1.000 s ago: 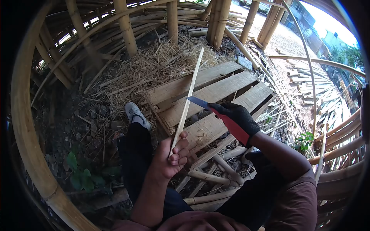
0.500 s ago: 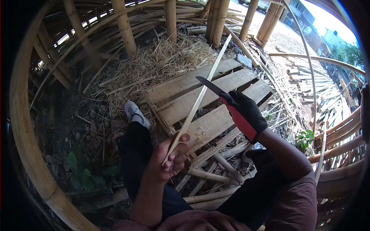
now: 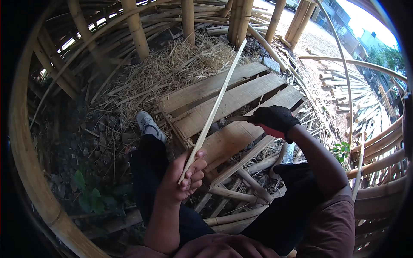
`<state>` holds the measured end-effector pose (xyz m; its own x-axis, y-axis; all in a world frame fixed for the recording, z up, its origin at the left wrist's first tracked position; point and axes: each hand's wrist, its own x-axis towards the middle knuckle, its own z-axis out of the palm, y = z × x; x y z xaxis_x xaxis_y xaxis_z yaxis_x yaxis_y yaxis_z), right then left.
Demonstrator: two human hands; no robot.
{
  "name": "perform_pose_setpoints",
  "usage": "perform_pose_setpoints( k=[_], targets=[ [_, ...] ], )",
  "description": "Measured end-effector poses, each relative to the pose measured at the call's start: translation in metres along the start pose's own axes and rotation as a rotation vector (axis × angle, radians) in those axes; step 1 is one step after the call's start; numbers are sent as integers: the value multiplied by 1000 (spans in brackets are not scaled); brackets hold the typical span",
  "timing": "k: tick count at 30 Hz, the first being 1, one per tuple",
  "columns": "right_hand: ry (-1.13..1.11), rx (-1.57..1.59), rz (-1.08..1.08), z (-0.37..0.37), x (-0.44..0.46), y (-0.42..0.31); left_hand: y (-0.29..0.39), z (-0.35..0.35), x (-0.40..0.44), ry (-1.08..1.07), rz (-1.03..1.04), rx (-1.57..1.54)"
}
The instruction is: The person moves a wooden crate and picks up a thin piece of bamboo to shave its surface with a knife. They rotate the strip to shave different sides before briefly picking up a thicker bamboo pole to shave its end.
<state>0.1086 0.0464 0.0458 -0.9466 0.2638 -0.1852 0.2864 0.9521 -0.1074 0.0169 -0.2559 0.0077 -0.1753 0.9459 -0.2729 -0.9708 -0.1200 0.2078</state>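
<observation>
A long pale bamboo strip (image 3: pixel 219 101) slants up and away from my bare left hand (image 3: pixel 186 174), whose fingers are wrapped round its lower end. My right hand (image 3: pixel 275 122), in a black and red glove, is closed on a knife (image 3: pixel 241 118). The blade points left, towards the strip, and looks narrow from this angle; a gap separates its tip from the strip. Both hands are over or beside a slatted wooden platform (image 3: pixel 228 109), the left one at its near left corner.
Shavings (image 3: pixel 172 71) lie heaped behind the platform, before upright bamboo poles (image 3: pixel 188 21). My shoe (image 3: pixel 150 124) rests left of the platform. A curved bamboo pole (image 3: pixel 30 172) frames the left side. Cut bamboo pieces (image 3: pixel 340 96) lie at the right.
My right hand has dropped and turned, bringing the knife from beside the strip to a flatter position right of it. The strip's far end first swung right, then shifted slightly left.
</observation>
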Motion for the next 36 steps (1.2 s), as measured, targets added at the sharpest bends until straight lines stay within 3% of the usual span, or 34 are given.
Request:
perform_pose_setpoints(
  k=[2,5,6,8,9,11,14,22,24,27,28,30,31,32,34,36],
  targets=[
    [-35,51,83,-9,2,-9,0,1,1,20,-8,68],
    [217,172,-421,11,-6,-22,-2,-1,0,0,30,-29],
    [96,-62,-359,2,-16,-43,-2,-1,0,3,29,-31],
    [169,-287,-566,11,-27,-58,0,-2,-1,2,53,-35],
    [170,-284,-563,15,-30,-62,0,-2,-2,4,50,-33],
    [321,-297,-756,20,-35,-68,1,-4,-1,-10,67,-50],
    [250,-365,-833,32,-42,-69,2,-6,0,-22,70,-58],
    [135,-460,-622,35,-54,-49,4,-7,-1,-24,56,3],
    [172,-631,-350,29,-50,-24,4,-7,-1,-14,57,13],
    [197,-637,-145,23,-42,0,2,-4,0,11,63,45],
    [200,-641,-143,20,-45,-9,1,-5,1,16,68,14],
    [274,-708,-342,23,-52,-31,0,-5,2,23,75,-18],
    [300,-574,-501,26,-54,-41,0,-4,1,19,74,-23],
    [144,-511,-551,29,-58,-50,0,-4,1,17,73,-27],
    [138,-285,-622,44,-61,-59,0,-6,1,19,71,-25],
    [157,-320,-581,48,-58,-56,0,-7,1,21,66,-27]
  ],
)
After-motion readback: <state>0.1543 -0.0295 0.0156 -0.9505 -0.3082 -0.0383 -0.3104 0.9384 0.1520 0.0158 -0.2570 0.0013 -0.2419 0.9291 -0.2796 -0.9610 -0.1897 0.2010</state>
